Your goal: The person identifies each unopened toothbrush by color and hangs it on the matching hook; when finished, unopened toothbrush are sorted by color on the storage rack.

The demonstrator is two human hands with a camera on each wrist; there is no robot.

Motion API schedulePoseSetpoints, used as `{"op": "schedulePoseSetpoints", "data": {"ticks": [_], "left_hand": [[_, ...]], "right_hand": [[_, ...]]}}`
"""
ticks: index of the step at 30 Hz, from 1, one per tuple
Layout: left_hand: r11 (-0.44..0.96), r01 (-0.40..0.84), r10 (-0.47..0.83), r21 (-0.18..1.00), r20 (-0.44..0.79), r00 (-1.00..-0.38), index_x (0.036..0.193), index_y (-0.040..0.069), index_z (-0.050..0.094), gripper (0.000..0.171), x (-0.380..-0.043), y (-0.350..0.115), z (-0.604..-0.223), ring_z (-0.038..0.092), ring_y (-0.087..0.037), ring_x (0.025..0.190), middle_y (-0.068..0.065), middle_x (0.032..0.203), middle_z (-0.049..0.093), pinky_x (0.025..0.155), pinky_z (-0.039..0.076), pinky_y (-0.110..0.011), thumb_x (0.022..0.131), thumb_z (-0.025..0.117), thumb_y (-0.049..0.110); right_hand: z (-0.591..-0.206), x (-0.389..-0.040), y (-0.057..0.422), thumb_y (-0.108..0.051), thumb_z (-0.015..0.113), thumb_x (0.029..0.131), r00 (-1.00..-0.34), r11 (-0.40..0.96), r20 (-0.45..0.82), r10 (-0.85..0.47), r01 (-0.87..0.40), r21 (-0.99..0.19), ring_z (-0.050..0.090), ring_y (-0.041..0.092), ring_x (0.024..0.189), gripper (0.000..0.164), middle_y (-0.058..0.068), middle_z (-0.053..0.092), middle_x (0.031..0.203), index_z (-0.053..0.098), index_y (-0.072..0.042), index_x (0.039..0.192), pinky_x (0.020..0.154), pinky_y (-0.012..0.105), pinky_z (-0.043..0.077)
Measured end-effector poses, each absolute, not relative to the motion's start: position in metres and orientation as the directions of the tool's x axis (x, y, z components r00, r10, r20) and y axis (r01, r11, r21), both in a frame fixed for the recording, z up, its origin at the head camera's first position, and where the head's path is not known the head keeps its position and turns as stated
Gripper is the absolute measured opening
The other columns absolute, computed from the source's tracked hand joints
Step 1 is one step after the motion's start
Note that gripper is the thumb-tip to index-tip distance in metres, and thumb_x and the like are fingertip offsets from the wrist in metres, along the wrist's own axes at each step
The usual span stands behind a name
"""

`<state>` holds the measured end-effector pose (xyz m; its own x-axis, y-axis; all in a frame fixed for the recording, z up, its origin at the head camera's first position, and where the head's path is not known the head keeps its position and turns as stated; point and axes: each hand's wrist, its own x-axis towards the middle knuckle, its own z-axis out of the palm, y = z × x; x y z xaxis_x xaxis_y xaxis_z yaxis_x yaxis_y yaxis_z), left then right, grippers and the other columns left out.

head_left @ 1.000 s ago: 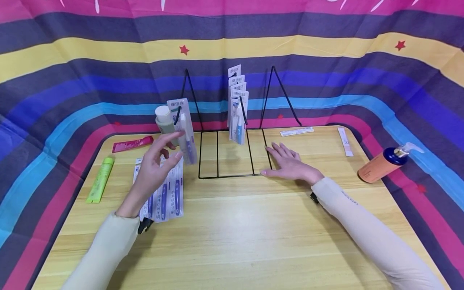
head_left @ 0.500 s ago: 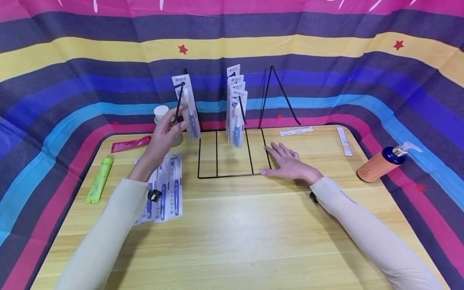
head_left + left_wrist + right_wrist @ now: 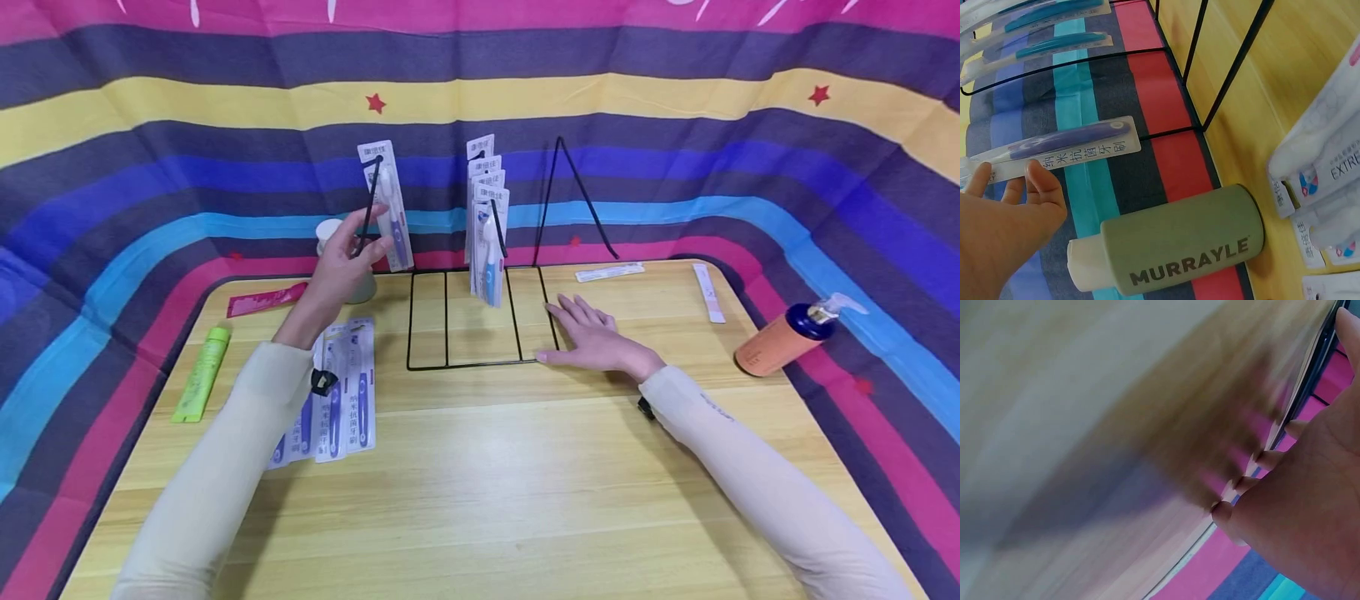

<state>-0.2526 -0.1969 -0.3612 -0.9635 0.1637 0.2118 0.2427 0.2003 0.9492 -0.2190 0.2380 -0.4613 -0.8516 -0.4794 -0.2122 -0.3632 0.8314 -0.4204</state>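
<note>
A purple toothbrush in a blister pack (image 3: 398,229) hangs from the left hook of a black wire rack (image 3: 465,365). My left hand (image 3: 337,271) is at that pack, fingertips touching its front face; the left wrist view shows the fingers against the pack (image 3: 1085,142) without a clear pinch. Several blue toothbrush packs (image 3: 489,258) hang on the middle hook. My right hand (image 3: 596,340) lies with fingers spread over the right end of the rack's base. Several purple toothbrush packs (image 3: 362,392) lie on the table below my left forearm, partly covered by it.
An olive-green bottle (image 3: 1179,240) with a white cap stands behind my left hand. A pink tube (image 3: 262,302) and green tube (image 3: 201,379) lie left. Two small packets (image 3: 610,272) and a leaning orange pump bottle (image 3: 776,343) are right. Striped cloth (image 3: 712,158) surrounds the table.
My left hand has moved up and back, and the purple toothbrush pack has slid farther along the left hook. The right hand has stayed on the rack's base.
</note>
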Motion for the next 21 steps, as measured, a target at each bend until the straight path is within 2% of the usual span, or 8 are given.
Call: {"op": "schedulePoseSetpoints", "data": {"ticks": [4,9,13,17,21], "left_hand": [[0.209,0.235,0.155,0.949,0.205,-0.966,0.163,0.021,0.053,0.051,-0.244,-0.202,-0.360,0.048,-0.026,0.121,-0.002,0.165,0.045,0.096,0.047,-0.036,0.113,0.064,0.026],[0.238,0.224,0.167,0.945,0.188,-0.968,0.166,0.018,0.048,0.058,-0.218,-0.216,-0.364,0.049,-0.024,0.133,-0.007,0.165,0.045,0.101,0.047,-0.035,0.112,0.063,0.032],[0.347,0.216,0.142,0.913,0.176,-0.974,0.164,0.013,0.048,0.056,-0.190,-0.233,-0.372,0.052,-0.023,0.131,-0.012,0.160,0.051,0.097,0.049,-0.028,0.114,0.062,0.033],[0.446,0.156,0.067,0.881,0.141,-0.988,0.163,0.013,0.050,0.054,-0.162,-0.253,-0.382,0.053,-0.022,0.130,-0.015,0.155,0.056,0.100,0.045,-0.031,0.115,0.060,0.035],[0.489,0.051,-0.035,0.871,0.079,-0.996,0.164,0.018,0.050,0.054,-0.137,-0.279,-0.399,0.053,-0.011,0.130,-0.016,0.156,0.057,0.102,0.043,-0.029,0.115,0.058,0.038]], "right_hand": [[-0.462,-0.218,0.238,-0.078,0.059,0.099,-0.856,0.835,-0.208,-0.473,-0.361,-0.415,-0.008,0.040,0.166,0.110,0.011,-0.003,0.183,0.011,-0.018,0.177,0.125,0.073,0.004],[-0.460,-0.217,0.238,-0.076,0.061,0.099,-0.859,0.835,-0.200,-0.471,-0.361,-0.416,-0.006,0.042,0.165,0.109,0.014,-0.001,0.183,0.013,-0.016,0.177,0.125,0.073,0.005],[-0.458,-0.216,0.237,-0.073,0.062,0.100,-0.857,0.831,-0.199,-0.474,-0.362,-0.422,-0.006,0.042,0.165,0.108,0.014,0.000,0.183,0.013,-0.015,0.177,0.124,0.073,0.005],[-0.458,-0.217,0.238,-0.075,0.061,0.100,-0.857,0.834,-0.206,-0.472,-0.358,-0.420,-0.007,0.040,0.166,0.109,0.012,-0.002,0.183,0.012,-0.017,0.177,0.125,0.073,0.006],[-0.460,-0.218,0.238,-0.077,0.061,0.099,-0.857,0.834,-0.206,-0.472,-0.359,-0.420,-0.007,0.040,0.166,0.110,0.012,-0.002,0.183,0.012,-0.018,0.177,0.125,0.073,0.006]]}}
